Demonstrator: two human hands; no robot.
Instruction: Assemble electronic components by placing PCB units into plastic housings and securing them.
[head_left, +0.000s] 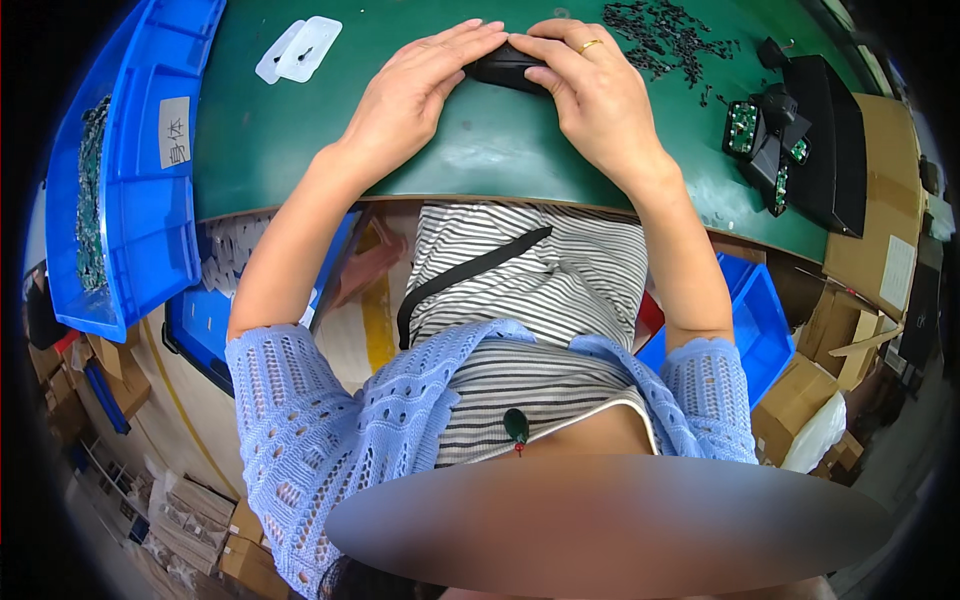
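A smooth black rounded casing (508,69), shaped like a computer mouse, is between my two hands at the far middle of the green tabletop. My left hand (412,92) presses its fingers along the top and left end of the casing. From the other side, my right hand (600,95) grips the right end with thumb and fingers; a ring is on one finger. My fingers cover part of the casing. Many tiny black parts (665,40) lie scattered right of my right hand. Farther right are several black casings with green circuit boards (742,128).
Two small white trays (308,50) lie at the far left of the green table (480,165). A blue bin (150,215) with circuit boards borders its left edge. A black box (832,145) and cardboard (888,215) stand right; another blue bin (755,330) sits below.
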